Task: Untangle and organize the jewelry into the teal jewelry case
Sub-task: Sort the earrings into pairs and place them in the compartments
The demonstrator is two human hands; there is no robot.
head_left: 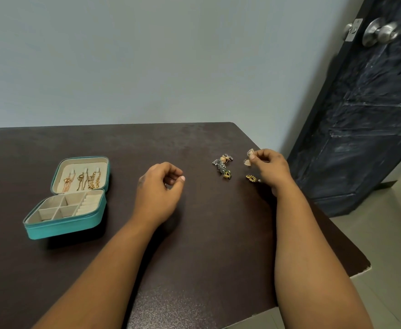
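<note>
A teal jewelry case [66, 224] sits open on the left side of the dark brown bench [194, 257]. Its lid stands up at the far side, and gold chains [83, 179] hang in a row inside the lid. The near half has small square boxes and a strip of soft rolls, and they look bare.

To the right of the case, near the middle of the bench, is the left hand [159, 188]. Its fingers are curled in and the thumb nearly meets the fingertips. I cannot tell if it holds anything; it is too small to see.

Further right, a little pile of earrings [223, 166] lies on the bench, some silver, some gold, some green, all touching each other. Just right of the pile, one gold earring [251, 178] lies alone, close beside the right hand.

The right hand [270, 169] is lifted a bit and pinches a pair of pale fan-shaped earrings [249, 157] between thumb and fingers.

Nothing lies between the hands and the case; the bench there is plain.

Behind the bench is a pale blue wall [147, 55]. At the far right stands a dark door [365, 115] with a round silver knob [379, 32]. The floor [389, 245] below is light tile.
</note>
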